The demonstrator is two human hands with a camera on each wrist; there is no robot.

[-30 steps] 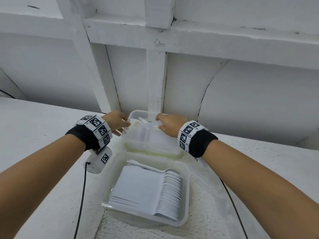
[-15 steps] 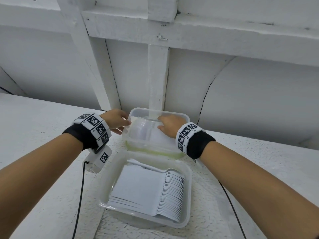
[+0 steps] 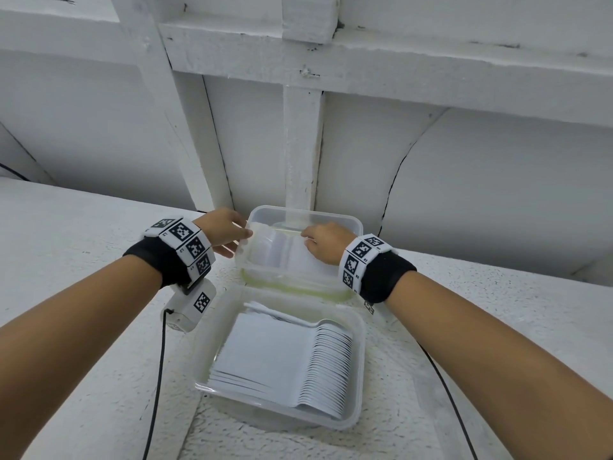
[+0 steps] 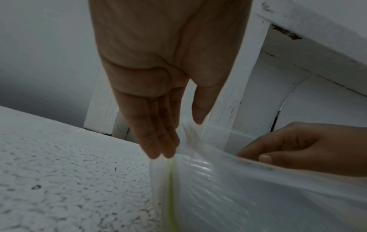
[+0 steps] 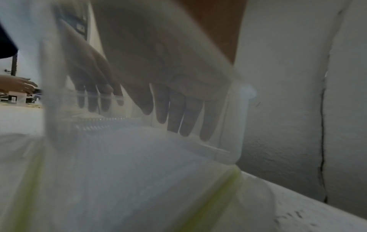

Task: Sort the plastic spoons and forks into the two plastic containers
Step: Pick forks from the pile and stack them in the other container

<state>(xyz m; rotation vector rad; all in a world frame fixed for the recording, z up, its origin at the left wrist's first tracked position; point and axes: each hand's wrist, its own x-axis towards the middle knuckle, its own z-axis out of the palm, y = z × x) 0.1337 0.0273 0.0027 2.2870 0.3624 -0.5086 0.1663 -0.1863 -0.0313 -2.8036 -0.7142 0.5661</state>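
The near clear container (image 3: 360, 360) holds a neat stack of white plastic spoons (image 3: 318, 366), bowls to the right. Behind it stands the far clear container (image 3: 351, 224) with a green seal, holding white forks (image 3: 282, 257); their tines (image 5: 107, 122) show through the wall. My left hand (image 3: 229, 232) lies with straight fingers (image 4: 158, 141) against the far container's left outer wall, thumb at the rim. My right hand (image 3: 326, 242) reaches inside that container, and its straight fingers (image 5: 174, 109) press down on the forks.
A white wall with a vertical post (image 3: 302, 144) rises just behind the far container. Both containers sit on a rough white tabletop (image 3: 83, 244). Black cables (image 3: 159, 376) run from my wrists along both sides of the near container.
My right hand has gone from the far container's rim, where it held a white utensil, down onto the forks inside. The left hand stays at the left wall.
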